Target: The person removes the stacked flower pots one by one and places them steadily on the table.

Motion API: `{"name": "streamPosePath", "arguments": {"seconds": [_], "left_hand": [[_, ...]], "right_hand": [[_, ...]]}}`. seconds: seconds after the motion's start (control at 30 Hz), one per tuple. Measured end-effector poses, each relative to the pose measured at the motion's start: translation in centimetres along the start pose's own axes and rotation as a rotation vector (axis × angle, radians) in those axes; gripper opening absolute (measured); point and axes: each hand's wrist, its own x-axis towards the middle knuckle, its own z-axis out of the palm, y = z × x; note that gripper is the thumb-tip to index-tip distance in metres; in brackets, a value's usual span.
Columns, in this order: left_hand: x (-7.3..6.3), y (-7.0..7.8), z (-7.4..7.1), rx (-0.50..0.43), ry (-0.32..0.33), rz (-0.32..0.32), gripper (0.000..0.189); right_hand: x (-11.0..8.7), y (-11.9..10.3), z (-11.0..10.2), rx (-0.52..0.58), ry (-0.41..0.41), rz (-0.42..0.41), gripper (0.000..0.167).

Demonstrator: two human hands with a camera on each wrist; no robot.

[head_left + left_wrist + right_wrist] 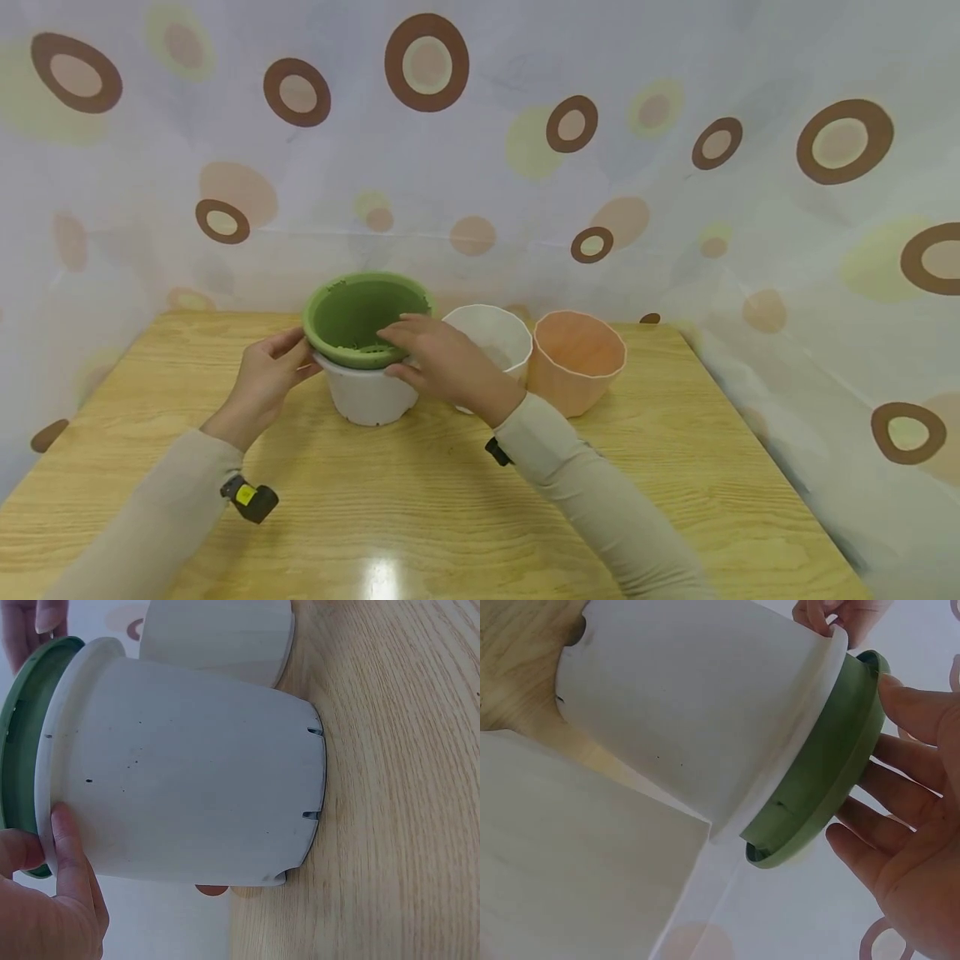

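A green flowerpot [348,312] sits nested inside a white flowerpot [371,396], its rim standing above the white one. In the left wrist view the white pot's side shows small dark specks and notches at its base. My left hand [262,375] grips the left side, thumb at the green rim and fingers against the white pot just under its lip. Over the green pot's right side reaches my right hand [442,358]. Its fingers are spread and loosely extended, with the thumb at the green rim [817,780] in the right wrist view.
Just right of the nested pots stands another white pot [491,329], faceted, partly behind my right forearm. A peach faceted pot [573,375] stands beside it. All rest on a wooden table [420,517], with a circle-patterned cloth [495,192] rising behind.
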Motion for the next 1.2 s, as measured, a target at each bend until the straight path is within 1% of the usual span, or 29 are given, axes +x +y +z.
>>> {"name": "streamPosePath", "arguments": {"seconds": [0.13,0.27,0.53,0.73,0.9,1.2], "left_hand": [[-0.1,0.0,0.0,0.002,-0.001,0.003,0.056],[-0.1,-0.1,0.0,-0.006,0.002,-0.004,0.056],[0.0,-0.3,-0.1,0.007,-0.001,0.005,0.056],[-0.1,-0.2,0.0,0.003,-0.007,0.014,0.055],[0.0,-0.2,0.0,0.000,-0.005,0.008,0.055],[0.0,-0.3,0.0,0.023,0.002,0.023,0.054]], "right_hand": [[0.4,-0.3,0.4,0.001,-0.003,-0.007,0.044],[0.7,-0.5,0.9,0.003,-0.002,-0.016,0.038],[1.0,-0.9,1.5,-0.058,0.055,-0.034,0.029],[1.2,-0.9,1.8,-0.086,0.065,-0.024,0.027],[1.2,-0.9,2.1,-0.112,0.100,-0.036,0.019],[1.4,-0.9,2.5,-0.190,0.102,-0.016,0.008]]}}
